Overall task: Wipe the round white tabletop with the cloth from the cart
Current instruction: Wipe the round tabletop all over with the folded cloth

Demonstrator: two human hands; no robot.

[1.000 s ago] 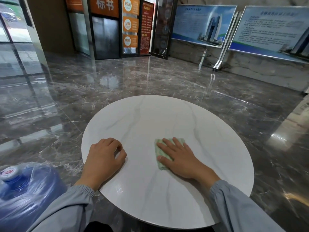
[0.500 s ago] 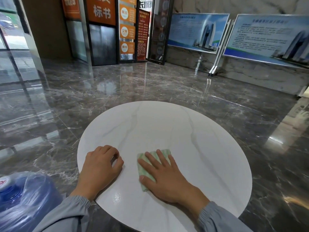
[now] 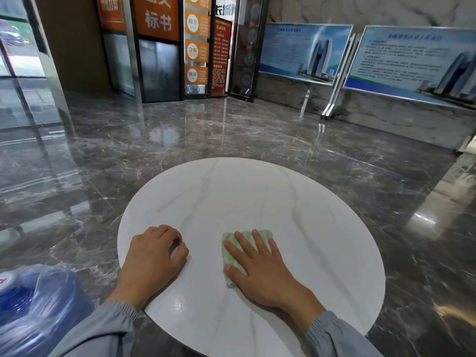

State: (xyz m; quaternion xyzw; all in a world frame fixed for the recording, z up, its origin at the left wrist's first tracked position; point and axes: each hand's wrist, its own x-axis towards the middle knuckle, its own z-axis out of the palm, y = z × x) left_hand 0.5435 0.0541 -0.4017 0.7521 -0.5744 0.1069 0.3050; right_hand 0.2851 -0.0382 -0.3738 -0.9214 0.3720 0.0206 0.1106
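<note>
The round white tabletop (image 3: 296, 202), faintly veined in grey, fills the lower middle of the frame. The cloth (image 3: 233, 258), pale green and folded small, lies on it a little below and left of its centre. The right hand (image 3: 260, 274) lies flat on top of the cloth, fingers straight and spread and the thumb out to the left, so that only the cloth's far edge and left side show around it. The left hand (image 3: 154, 256) rests on the tabletop near its left rim, well apart from the cloth, with its fingers curled under into a loose fist that grips nothing. Both arms come up from the bottom edge in grey sleeves (image 3: 334, 338) with gathered cuffs. In the lower left corner, just beside the table and lower than its top, stands a large blue water jug (image 3: 33, 310) wrapped in clear crinkled plastic, with a red and white cap at the frame's edge; how full it is cannot be told through the wrap. A glossy dark marble floor (image 3: 180, 140) surrounds the table. Orange signs (image 3: 157, 19) hang at upper centre, and two blue display boards (image 3: 304, 52) lean along the wall at upper right.
</note>
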